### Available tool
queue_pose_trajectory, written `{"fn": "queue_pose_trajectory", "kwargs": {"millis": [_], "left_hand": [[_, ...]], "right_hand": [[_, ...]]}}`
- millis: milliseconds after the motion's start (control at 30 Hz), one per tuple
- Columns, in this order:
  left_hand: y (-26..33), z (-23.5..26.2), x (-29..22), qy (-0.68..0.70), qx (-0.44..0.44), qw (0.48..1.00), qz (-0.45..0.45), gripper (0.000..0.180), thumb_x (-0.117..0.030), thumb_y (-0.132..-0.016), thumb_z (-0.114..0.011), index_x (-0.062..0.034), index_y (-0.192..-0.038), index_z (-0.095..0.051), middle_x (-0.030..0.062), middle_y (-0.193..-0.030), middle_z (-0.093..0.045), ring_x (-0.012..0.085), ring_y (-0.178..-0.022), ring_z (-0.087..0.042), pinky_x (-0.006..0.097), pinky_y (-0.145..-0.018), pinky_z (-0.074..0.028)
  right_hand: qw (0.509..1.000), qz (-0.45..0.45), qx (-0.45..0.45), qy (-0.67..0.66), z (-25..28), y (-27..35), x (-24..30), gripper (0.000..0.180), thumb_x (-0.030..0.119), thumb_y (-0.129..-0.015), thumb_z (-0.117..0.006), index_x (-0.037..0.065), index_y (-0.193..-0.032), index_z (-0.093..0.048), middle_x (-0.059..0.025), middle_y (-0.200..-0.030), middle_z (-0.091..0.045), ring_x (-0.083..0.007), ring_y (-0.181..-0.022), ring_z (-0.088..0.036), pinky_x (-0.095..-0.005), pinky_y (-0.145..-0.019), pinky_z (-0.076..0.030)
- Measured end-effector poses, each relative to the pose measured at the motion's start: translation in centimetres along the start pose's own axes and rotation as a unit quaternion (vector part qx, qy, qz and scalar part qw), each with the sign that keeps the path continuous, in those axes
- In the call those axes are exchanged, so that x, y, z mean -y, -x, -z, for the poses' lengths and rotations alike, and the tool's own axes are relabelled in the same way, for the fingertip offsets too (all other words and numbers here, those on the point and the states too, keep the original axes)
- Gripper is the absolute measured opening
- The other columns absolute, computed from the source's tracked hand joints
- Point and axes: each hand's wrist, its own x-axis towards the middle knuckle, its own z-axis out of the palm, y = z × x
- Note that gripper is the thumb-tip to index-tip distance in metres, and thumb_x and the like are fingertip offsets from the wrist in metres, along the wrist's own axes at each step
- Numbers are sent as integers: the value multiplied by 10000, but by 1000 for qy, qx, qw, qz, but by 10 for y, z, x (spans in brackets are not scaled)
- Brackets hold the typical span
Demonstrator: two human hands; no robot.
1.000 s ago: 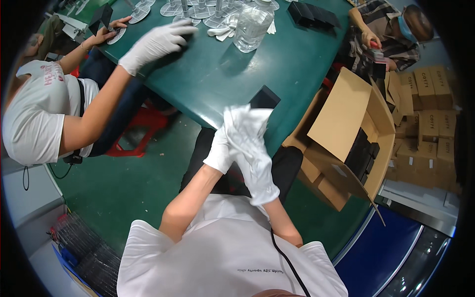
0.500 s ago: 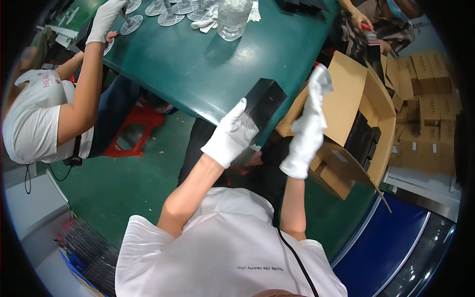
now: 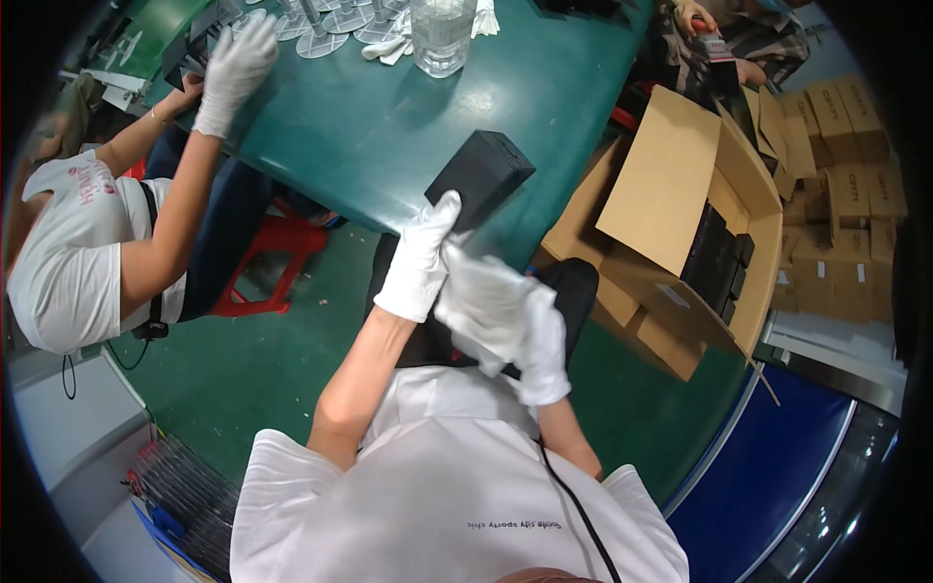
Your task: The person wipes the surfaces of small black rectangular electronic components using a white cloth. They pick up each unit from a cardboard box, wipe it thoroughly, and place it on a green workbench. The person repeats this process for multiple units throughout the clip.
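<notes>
My left hand [image 3: 421, 257], in a white glove, grips a black box [image 3: 481, 180] near its lower end. The box tilts up and to the right over the table's near edge, and fine ridges show at its far end. Close beside the left hand, my gloved right hand [image 3: 546, 345] is closed on a white cloth [image 3: 486, 306]. Motion blurs the cloth, which hangs just below the box. Whether the cloth touches the box or the left glove, I cannot tell.
On the green table [image 3: 340, 146] stand a clear plastic jar [image 3: 439, 44], white gloves [image 3: 391, 49] and several grey discs with stems [image 3: 321, 44]. An open carton [image 3: 661, 175] of black boxes is at right. A gloved co-worker [image 3: 78, 243] sits left by a red stool [image 3: 272, 267]; another person works far right.
My right hand has swung left and down with the cloth, from beside the carton to beside my left hand. The black box has shifted left and turned. The left co-worker's gloved hand has come nearer.
</notes>
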Motion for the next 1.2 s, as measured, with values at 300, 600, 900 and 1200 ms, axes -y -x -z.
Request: {"fn": "queue_pose_trajectory", "kwargs": {"millis": [300, 600, 900, 1200], "left_hand": [[22, 16, 4, -412, 237, 869, -134, 194, -37, -899, -677, -18, -1092, -688, 66, -1033, -693, 150, -937, -666, 277, -768, -549], [21, 22, 14, -510, 225, 726, -401, 348, 113, -725, -663, -54, -1020, -741, 102, -1041, -724, 294, -1029, -678, 371, -995, -503], [5, 54, 44, -508, 172, 752, -384, 235, 20, -799, -632, 0, -1024, -697, 149, -1063, -709, 303, -1060, -672, 374, -1006, -493], [28, 66, 56, -743, 78, 479, -461, 417, -295, -886, -611, 30, -1145, -630, 213, -1081, -672, 336, -1008, -654, 358, -910, -507]], "right_hand": [[947, 127, -101, -278, 15, -56, 85, 618, 483, -1059, -367, 14, -1457, -433, -131, -1389, -560, -222, -1179, -602, -344, -1034, -458], [965, 241, -31, 93, -21, -51, 99, 529, 358, -1074, -326, -8, -1406, -515, -143, -1466, -500, -258, -1336, -480, -359, -1124, -343], [744, 373, -100, 545, -40, -63, 56, 490, 155, -881, -673, 79, -1355, -574, -132, -1454, -510, -367, -1362, -443, -473, -1170, -297], [866, 353, 85, 343, -84, -17, 49, 365, 162, -894, -613, 35, -1232, -659, -112, -1294, -642, -262, -1230, -579, -426, -1136, -343]]}}
